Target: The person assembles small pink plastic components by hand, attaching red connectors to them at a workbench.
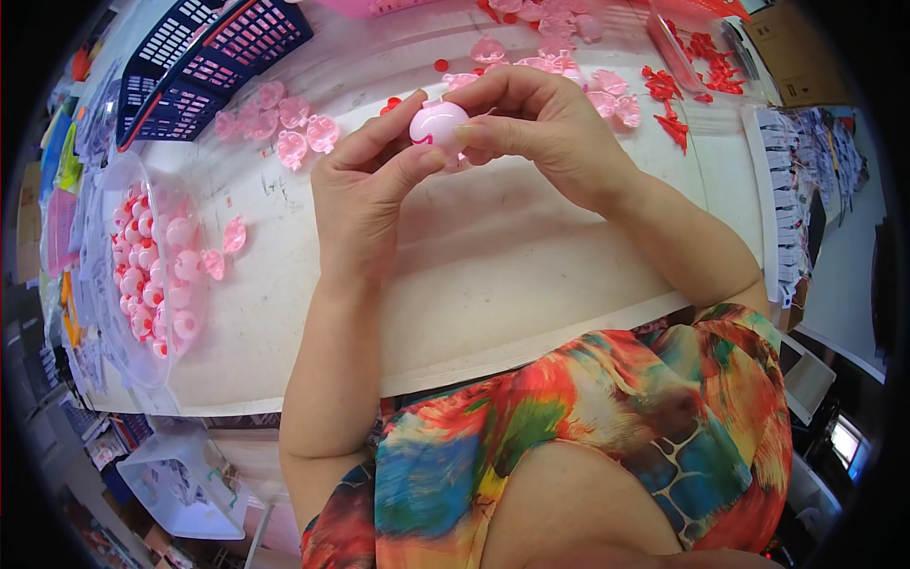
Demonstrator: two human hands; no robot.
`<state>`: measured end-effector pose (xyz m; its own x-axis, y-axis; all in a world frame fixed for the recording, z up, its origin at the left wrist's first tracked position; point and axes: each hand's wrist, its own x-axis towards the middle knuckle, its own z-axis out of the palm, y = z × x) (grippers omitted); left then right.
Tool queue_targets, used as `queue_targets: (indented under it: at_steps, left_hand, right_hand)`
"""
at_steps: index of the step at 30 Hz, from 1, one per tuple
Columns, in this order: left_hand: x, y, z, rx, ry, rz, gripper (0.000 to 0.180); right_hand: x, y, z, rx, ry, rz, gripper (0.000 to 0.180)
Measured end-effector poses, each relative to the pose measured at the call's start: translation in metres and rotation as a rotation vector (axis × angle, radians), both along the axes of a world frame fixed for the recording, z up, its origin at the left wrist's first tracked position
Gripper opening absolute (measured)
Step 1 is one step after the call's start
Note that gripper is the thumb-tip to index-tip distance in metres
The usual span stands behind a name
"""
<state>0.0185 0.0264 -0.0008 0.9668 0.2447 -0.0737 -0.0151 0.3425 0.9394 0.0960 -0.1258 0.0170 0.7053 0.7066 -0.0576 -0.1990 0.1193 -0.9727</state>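
Between my two hands, above the far middle of the white table [493,284], is a small pale pink plastic ball [438,125] with a dark pink curved mark on it. My left hand [365,175] grips it from the left, thumb low and index finger near the top. From the right, my right hand [540,123] pinches the same ball between thumb and fingers. My fingers partly cover it. Just behind my hands lie clear pink petal-shaped plastic pieces [488,50] and small red round bits [441,65].
At the left, a clear tub [142,370] holds many pink-and-red balls. A dark blue basket [175,100] stands at the far left, with more clear pink pieces [292,147] beside it. Small red parts [673,128] lie at the far right near a clear tray [668,57].
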Motion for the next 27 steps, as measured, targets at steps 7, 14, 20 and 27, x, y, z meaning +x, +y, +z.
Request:
queue_targets:
  at_steps: [7, 14, 20, 27]
  left_hand:
    - [-0.003, -0.014, 0.0, 0.609, -0.024, 0.041, 0.037]
    - [-0.001, -0.021, -0.005, 0.8, -0.228, 0.13, 0.037]
    - [-0.002, -0.009, 0.005, 0.573, -0.08, 0.103, 0.035]
    - [0.003, 0.004, 0.005, 0.335, 0.006, 0.086, 0.034]
  right_hand:
    - [0.005, -0.004, -0.009, -0.071, -0.024, -0.084, 0.019]
    - [0.003, -0.01, -0.007, -0.118, -0.092, -0.048, 0.019]
    - [0.036, -0.026, 0.025, -0.352, -0.549, 0.078, 0.021]
    - [0.06, -0.063, 0.072, -1.133, -0.916, 0.132, 0.018]
